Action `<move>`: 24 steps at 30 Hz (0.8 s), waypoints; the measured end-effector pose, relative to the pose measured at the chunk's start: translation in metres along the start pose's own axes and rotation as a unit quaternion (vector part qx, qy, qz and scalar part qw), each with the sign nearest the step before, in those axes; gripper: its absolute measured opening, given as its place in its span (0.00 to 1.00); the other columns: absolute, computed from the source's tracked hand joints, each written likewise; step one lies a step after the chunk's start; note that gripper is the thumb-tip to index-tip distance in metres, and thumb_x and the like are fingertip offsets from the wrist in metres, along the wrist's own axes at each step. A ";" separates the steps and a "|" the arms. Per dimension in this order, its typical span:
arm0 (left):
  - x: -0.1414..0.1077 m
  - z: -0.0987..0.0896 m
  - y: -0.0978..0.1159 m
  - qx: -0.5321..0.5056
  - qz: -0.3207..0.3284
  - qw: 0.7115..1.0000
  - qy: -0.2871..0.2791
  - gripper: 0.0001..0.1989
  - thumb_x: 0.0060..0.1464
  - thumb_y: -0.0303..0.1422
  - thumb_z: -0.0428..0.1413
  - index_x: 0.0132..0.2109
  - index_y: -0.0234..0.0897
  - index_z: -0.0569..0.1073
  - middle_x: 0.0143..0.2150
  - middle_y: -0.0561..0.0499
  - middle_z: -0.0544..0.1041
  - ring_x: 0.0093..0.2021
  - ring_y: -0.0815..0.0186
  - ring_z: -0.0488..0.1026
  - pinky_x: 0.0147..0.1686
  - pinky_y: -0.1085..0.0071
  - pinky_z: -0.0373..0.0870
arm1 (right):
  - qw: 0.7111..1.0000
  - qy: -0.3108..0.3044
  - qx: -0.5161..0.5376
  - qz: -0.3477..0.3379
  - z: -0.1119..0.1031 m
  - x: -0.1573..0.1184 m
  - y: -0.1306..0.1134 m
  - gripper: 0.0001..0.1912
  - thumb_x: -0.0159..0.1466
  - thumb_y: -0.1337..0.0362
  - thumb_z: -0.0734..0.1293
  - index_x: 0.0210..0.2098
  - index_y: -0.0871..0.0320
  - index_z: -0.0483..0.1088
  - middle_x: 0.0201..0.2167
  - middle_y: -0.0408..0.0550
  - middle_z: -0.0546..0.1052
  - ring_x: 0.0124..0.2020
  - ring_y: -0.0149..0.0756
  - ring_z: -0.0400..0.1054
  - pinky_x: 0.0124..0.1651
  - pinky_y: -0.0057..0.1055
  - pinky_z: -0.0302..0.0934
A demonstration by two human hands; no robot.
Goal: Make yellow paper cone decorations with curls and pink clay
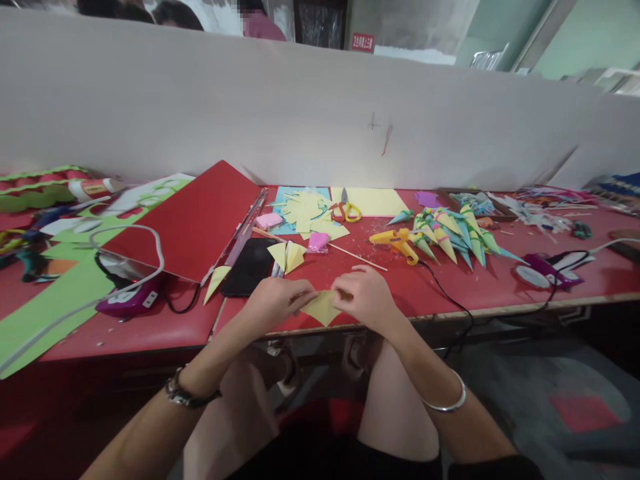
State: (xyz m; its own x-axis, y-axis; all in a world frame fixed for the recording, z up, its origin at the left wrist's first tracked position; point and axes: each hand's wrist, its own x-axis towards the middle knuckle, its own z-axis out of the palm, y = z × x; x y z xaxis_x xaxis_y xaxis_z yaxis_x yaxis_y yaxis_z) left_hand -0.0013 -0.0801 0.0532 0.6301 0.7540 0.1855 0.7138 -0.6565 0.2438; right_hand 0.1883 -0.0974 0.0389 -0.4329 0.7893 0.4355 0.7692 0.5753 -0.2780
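A small piece of yellow paper [323,311] with a crease down its middle is stretched between my two hands, just above the table's front edge. My left hand [277,298] pinches its left corner. Its right corner is gripped by the closed fingers of my right hand [367,297]. Just beyond them lie folded yellow paper pieces [289,256] and a pink packet [318,242]. A black phone [250,268] rests to the left of these, close to my left hand. A thin wooden stick [360,256] lies beyond my right hand.
A yellow glue gun [395,243] trails a black cord over the table edge. Paper cones [450,233] are heaped right of it. Scissors [346,208] lie among paper scraps at the back. Purple power strips [131,297] with cables sit left and right. A white partition [300,113] stands behind.
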 end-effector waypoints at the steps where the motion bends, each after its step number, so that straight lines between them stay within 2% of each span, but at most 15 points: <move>1: -0.003 -0.002 -0.003 -0.016 -0.011 1.000 -0.003 0.16 0.56 0.38 0.45 0.28 0.36 0.71 0.17 0.56 0.69 0.19 0.73 0.65 0.20 0.78 0.51 | 1.000 0.001 0.007 0.007 -0.002 -0.002 0.005 0.08 0.53 0.70 0.59 0.21 0.57 0.65 0.18 0.38 0.70 0.22 0.26 0.58 0.45 0.28 0.49; 3: -0.008 -0.007 -0.010 -0.043 -0.033 0.999 -0.002 0.15 0.55 0.39 0.45 0.28 0.36 0.71 0.17 0.56 0.69 0.19 0.73 0.65 0.21 0.79 0.52 | 1.000 0.008 0.011 0.027 -0.006 -0.008 0.018 0.09 0.53 0.71 0.58 0.19 0.57 0.65 0.17 0.38 0.70 0.21 0.26 0.57 0.45 0.29 0.49; 6: -0.016 -0.012 -0.019 -0.111 -0.089 0.989 0.028 0.15 0.53 0.40 0.46 0.26 0.36 0.69 0.14 0.58 0.66 0.16 0.74 0.62 0.19 0.79 0.53 | 0.994 0.048 0.004 0.095 -0.010 -0.017 0.038 0.09 0.52 0.71 0.58 0.18 0.58 0.65 0.16 0.39 0.68 0.20 0.27 0.58 0.44 0.31 0.51; 8: -0.019 -0.010 -0.021 -0.189 -0.137 0.971 0.054 0.14 0.52 0.40 0.47 0.25 0.37 0.67 0.12 0.60 0.63 0.13 0.74 0.59 0.17 0.79 0.52 | 0.984 0.073 0.064 0.150 -0.008 -0.020 0.044 0.08 0.53 0.69 0.59 0.20 0.58 0.66 0.18 0.42 0.69 0.22 0.30 0.60 0.38 0.30 0.54; 10: -0.019 -0.003 -0.016 -0.280 -0.172 0.942 0.066 0.13 0.52 0.41 0.47 0.26 0.37 0.65 0.12 0.61 0.61 0.13 0.74 0.59 0.16 0.78 0.53 | 0.955 0.069 0.219 0.186 -0.001 -0.020 0.040 0.06 0.55 0.66 0.59 0.26 0.58 0.68 0.22 0.44 0.70 0.25 0.31 0.63 0.33 0.29 0.57; 13: -0.013 0.014 -0.005 -0.426 -0.211 0.874 0.100 0.13 0.52 0.42 0.45 0.28 0.37 0.61 0.15 0.60 0.63 0.14 0.74 0.60 0.16 0.78 0.55 | 0.863 0.015 0.470 0.186 0.014 -0.014 0.023 0.11 0.57 0.61 0.60 0.39 0.57 0.65 0.25 0.42 0.69 0.25 0.30 0.65 0.31 0.28 0.61; 16: -0.007 0.032 0.000 -0.530 -0.215 0.815 0.098 0.13 0.51 0.42 0.47 0.27 0.37 0.60 0.16 0.61 0.64 0.14 0.76 0.60 0.17 0.79 0.56 | 0.807 0.007 0.567 0.167 0.025 -0.004 0.007 0.14 0.55 0.58 0.63 0.39 0.56 0.64 0.27 0.42 0.69 0.28 0.30 0.64 0.34 0.28 0.62; 17: -0.005 0.036 -0.001 -0.555 -0.214 0.798 0.098 0.13 0.51 0.42 0.48 0.27 0.37 0.60 0.16 0.61 0.63 0.14 0.76 0.59 0.17 0.79 0.55 | 0.796 0.009 0.582 0.166 0.027 -0.001 0.004 0.13 0.55 0.58 0.63 0.38 0.56 0.64 0.28 0.42 0.69 0.28 0.29 0.64 0.33 0.28 0.62; 19: -0.002 0.043 -0.005 -0.576 -0.214 0.783 0.100 0.13 0.50 0.43 0.48 0.28 0.37 0.59 0.15 0.62 0.62 0.14 0.76 0.58 0.16 0.79 0.54 | 0.781 0.012 0.603 0.163 0.028 0.004 0.001 0.11 0.55 0.59 0.63 0.36 0.56 0.64 0.29 0.42 0.68 0.28 0.28 0.63 0.32 0.26 0.62; 24: 0.003 0.049 -0.012 -0.594 -0.214 0.767 0.113 0.15 0.49 0.44 0.48 0.29 0.37 0.59 0.15 0.62 0.58 0.15 0.77 0.54 0.16 0.79 0.52 | 0.764 0.016 0.621 0.173 0.030 0.012 0.006 0.10 0.54 0.61 0.64 0.35 0.57 0.64 0.29 0.41 0.69 0.28 0.27 0.62 0.31 0.25 0.61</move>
State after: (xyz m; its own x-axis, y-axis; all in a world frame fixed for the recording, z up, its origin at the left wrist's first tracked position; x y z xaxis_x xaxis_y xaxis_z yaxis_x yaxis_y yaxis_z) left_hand 0.0072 -0.0707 0.0037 0.2504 0.9678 -0.0264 -0.0260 0.0339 0.9991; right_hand 0.1735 -0.0776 0.0169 -0.2776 0.9461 0.1670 -0.2138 0.1086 -0.9708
